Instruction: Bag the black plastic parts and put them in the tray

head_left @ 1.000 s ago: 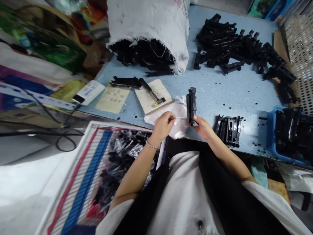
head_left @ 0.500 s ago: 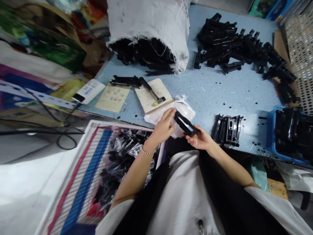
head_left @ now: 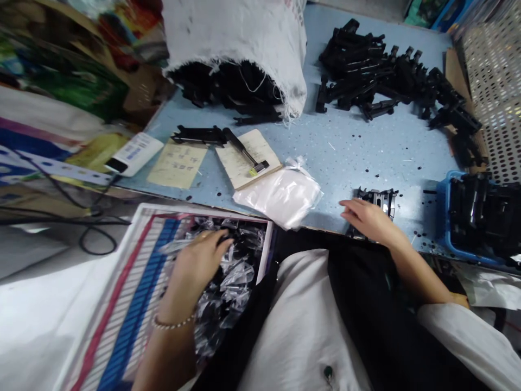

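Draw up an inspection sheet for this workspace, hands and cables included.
Surface: blue table, dotted with dark specks.
Job's things: row of black parts; translucent plastic near the front edge; bagged parts in striped bin.
Clutter: hammer-like tool on notebook, note sheet, white device.
Hands: left hand over the bagged parts, grip unclear; right hand over the row, fingers extended.
Cables: dark cables at left, one looped.
Surroundings: white sack with black contents, blue basket, perforated panel.

On the table point(head_left: 391, 146), parts point(head_left: 378, 197) lie between the plastic bags point(head_left: 280, 196) and the basket point(head_left: 468, 251), the sack point(head_left: 236, 32) behind the notebook point(head_left: 239, 169).
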Demonstrator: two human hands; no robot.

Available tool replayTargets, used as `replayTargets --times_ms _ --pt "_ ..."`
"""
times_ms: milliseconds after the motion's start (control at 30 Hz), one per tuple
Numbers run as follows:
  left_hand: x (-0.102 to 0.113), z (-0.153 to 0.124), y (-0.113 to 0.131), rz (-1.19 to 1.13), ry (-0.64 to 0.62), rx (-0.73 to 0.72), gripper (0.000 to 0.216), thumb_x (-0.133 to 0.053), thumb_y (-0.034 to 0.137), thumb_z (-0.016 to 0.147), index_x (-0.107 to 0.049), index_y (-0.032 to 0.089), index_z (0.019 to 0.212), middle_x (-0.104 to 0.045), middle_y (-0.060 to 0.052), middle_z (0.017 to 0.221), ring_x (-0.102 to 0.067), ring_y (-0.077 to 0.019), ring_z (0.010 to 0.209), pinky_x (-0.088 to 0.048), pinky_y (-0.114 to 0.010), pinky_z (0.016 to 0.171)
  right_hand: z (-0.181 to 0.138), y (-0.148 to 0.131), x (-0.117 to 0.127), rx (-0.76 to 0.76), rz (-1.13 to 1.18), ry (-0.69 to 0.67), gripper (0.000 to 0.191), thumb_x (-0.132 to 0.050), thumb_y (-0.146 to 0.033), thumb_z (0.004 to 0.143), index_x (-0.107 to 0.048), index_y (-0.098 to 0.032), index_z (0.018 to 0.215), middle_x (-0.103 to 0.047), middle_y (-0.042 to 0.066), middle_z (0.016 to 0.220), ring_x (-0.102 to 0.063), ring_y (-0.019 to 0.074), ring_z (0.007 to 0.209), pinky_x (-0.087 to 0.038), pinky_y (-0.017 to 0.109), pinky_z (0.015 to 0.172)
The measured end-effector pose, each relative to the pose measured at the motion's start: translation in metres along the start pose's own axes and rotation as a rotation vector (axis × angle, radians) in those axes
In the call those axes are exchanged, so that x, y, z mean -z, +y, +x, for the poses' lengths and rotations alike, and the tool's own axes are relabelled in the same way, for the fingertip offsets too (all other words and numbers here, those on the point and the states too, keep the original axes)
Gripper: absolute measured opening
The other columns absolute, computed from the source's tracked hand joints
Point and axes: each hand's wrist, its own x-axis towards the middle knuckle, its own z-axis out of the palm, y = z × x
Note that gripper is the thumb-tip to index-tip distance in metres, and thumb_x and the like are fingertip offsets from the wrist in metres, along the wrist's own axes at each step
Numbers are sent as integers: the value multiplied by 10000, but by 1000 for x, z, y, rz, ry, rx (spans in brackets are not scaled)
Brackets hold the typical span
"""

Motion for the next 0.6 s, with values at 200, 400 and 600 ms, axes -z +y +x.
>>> replayTargets --times_ms 200,400,600 --pt "-32 9 -68 228 -323 370 262 -500 217 858 -709 67 907 -730 -260 934 -723 -394 929 -577 -490 786 -11 17 -10 -122 -671 -83 311 -569 -204 926 -684 -139 1208 -651 230 1107 -625 355 942 -490 410 720" --pt "-55 63 74 -223 223 -114 185 -543 283 944 -652 175 1048 -664 -140 1132 -634 -274 1094 -514 -418 985 -1 -2 -41 -70 -667 -72 295 -596 -328 947 -703 -115 1121 -660 240 1104 -576 388 1015 -486 429 739" --pt "-76 109 150 -276 10 -355 187 -541 240 962 -656 159 840 -639 -139 973 -612 -282 1000 -499 -439 944 -3 11 -35 91 -654 -91 253 -602 -243 941 -687 -92 1125 -673 198 1194 -590 329 1002 -486 423 842"
